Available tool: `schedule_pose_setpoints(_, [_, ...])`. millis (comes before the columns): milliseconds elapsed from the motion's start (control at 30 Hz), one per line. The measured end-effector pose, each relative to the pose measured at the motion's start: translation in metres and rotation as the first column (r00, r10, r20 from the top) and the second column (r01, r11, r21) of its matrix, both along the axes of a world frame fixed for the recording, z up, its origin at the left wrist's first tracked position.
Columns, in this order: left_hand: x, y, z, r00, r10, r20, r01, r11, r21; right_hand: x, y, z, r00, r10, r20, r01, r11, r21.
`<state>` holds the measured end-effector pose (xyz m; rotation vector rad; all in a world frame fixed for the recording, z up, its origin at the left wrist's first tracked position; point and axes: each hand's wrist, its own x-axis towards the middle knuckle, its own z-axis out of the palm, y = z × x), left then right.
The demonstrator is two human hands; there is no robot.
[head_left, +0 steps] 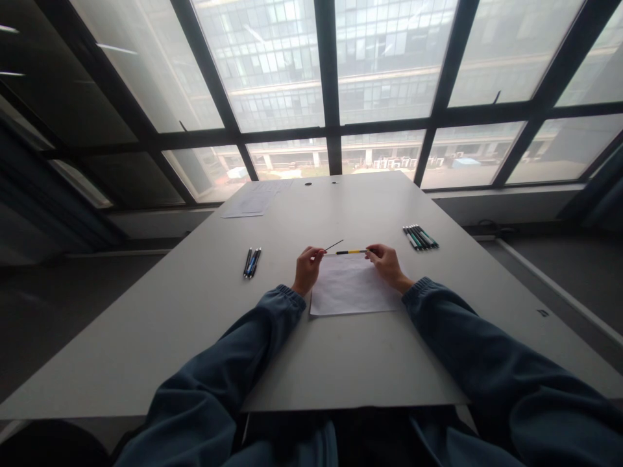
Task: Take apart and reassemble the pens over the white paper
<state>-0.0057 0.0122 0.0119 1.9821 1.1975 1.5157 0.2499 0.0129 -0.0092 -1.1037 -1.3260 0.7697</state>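
Note:
My left hand (307, 268) is closed in a pinch, and a thin dark rod (334, 244), like a pen refill, slants up and right from its fingertips. A yellow-and-black pen (351, 251) lies level between my hands, with its right end pinched in my right hand (386, 263). Whether the pen's left end meets my left fingers is too small to tell. Under both hands is a white sheet of paper (353, 288), flat on the table.
On the white table (272, 350), several dark pens (252, 263), one with blue, lie at left. A row of black, white and green pens (420, 237) lies at right. Printed sheets (250, 200) rest at the far left corner, before large windows (384, 65).

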Motion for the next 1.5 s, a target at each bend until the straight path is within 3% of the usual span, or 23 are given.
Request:
schedule_pose_setpoints(500, [0.002,-0.003,0.004,1.000,-0.026,0.002,0.026,1.000,-0.005,0.003,0.002,-0.009,0.948,-0.004,0.317,-0.017,0.998,0.064])
schedule_pose_setpoints(667, [0.004,-0.005,0.006,0.999,-0.038,-0.035,0.038,0.999,0.009,0.006,-0.002,-0.005,0.795,-0.132,0.592,0.009,0.979,0.206])
schedule_pose_setpoints(800, [0.005,-0.006,0.007,0.995,-0.067,-0.079,0.068,0.998,0.014,0.010,-0.002,-0.003,0.659,-0.165,0.734,0.019,0.979,0.202])
schedule_pose_setpoints(933, [0.006,-0.005,0.004,0.981,-0.135,-0.140,0.137,0.991,0.006,0.012,-0.002,-0.004,0.601,-0.149,0.786,0.010,0.984,0.178])
schedule_pose_setpoints(1167, [0.008,-0.004,-0.002,0.935,-0.236,-0.265,0.243,0.970,-0.006,0.010,-0.001,-0.002,0.592,-0.143,0.793,0.032,0.987,0.155])
schedule_pose_setpoints(1367, [0.005,-0.002,-0.005,0.928,-0.229,-0.294,0.241,0.971,0.004,0.006,-0.005,0.006,0.712,-0.228,0.664,0.078,0.966,0.248])
schedule_pose_setpoints(1500, [0.004,-0.002,-0.004,0.926,-0.216,-0.308,0.229,0.973,0.007,0.000,-0.014,0.014,0.766,-0.113,0.633,-0.097,0.953,0.288])
